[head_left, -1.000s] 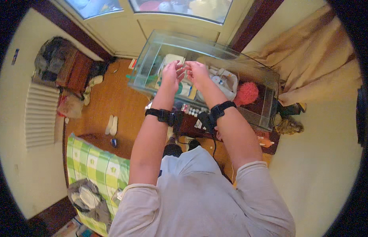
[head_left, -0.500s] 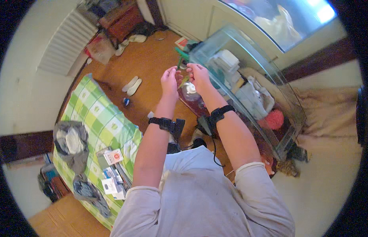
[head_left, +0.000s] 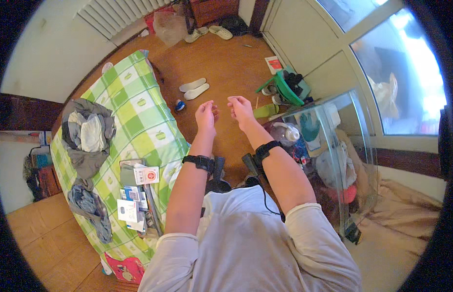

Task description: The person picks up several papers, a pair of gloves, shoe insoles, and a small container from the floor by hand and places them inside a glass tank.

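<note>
Both of my hands are raised in front of me above the brown floor, a short gap between them. My left hand [head_left: 206, 117] has its fingers loosely curled and partly apart, and I see nothing in it. Opposite it, my right hand [head_left: 242, 112] is half curled in the same way, fingers toward the left, with no object showing. Neither hand touches anything. Black straps with small dark devices circle both forearms: the left strap [head_left: 199, 162] and the right strap [head_left: 266, 151]. A cable hangs from the right device.
To the left, a green checked cloth [head_left: 144, 113] carries clothes [head_left: 85, 134] and small boxes [head_left: 131, 209]. A glass case [head_left: 341, 170] with a bottle [head_left: 285, 132] and bags stands right. Pale insoles [head_left: 196, 91] lie ahead; a green stool [head_left: 287, 90] is near the door.
My view has swung to the right, so the door and green stool show more fully. My hands stay raised and have come a little lower in view, slightly farther apart.
</note>
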`<state>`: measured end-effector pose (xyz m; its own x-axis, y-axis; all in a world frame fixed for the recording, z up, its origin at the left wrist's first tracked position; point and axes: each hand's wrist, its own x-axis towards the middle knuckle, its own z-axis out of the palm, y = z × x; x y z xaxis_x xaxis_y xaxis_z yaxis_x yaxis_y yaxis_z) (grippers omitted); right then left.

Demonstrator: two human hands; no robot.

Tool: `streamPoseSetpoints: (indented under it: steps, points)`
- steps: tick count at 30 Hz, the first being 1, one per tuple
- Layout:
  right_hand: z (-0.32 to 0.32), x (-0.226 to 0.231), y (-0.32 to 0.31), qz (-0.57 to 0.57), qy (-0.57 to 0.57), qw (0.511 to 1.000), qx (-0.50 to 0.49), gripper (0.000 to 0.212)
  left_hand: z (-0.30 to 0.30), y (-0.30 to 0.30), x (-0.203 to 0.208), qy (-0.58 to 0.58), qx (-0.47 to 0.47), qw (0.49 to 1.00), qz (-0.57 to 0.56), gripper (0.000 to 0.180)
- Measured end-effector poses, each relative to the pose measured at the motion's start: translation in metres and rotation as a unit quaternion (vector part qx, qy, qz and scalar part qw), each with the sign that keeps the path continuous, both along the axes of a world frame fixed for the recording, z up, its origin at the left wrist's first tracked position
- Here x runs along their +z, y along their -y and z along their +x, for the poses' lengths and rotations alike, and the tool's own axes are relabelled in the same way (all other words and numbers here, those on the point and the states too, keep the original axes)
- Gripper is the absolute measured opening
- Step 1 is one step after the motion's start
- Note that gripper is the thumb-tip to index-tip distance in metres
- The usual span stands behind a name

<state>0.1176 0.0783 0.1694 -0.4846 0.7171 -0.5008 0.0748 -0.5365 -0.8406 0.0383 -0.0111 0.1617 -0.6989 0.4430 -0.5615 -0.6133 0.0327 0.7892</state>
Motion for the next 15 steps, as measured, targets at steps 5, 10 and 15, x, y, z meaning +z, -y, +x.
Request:
streamPoseSetpoints:
  steps: [5,10,15]
  points:
    - [-0.073,-0.019,0.005,0.051,0.075,0.994,0.057,0.015,-0.077,0.004,-0.009,0.002,0.02,1.0,-0.001,0.015]
    - [-0.131,-0.03,0.0,0.032,0.091,0.991,0.096,0.017,-0.133,0.011,-0.029,0.052,0.07,0.996,0.033,0.015]
    - [-0.185,-0.064,-0.026,0.12,0.133,0.969,0.17,0.017,-0.173,0.0,-0.054,0.087,0.119,0.989,0.019,0.015]
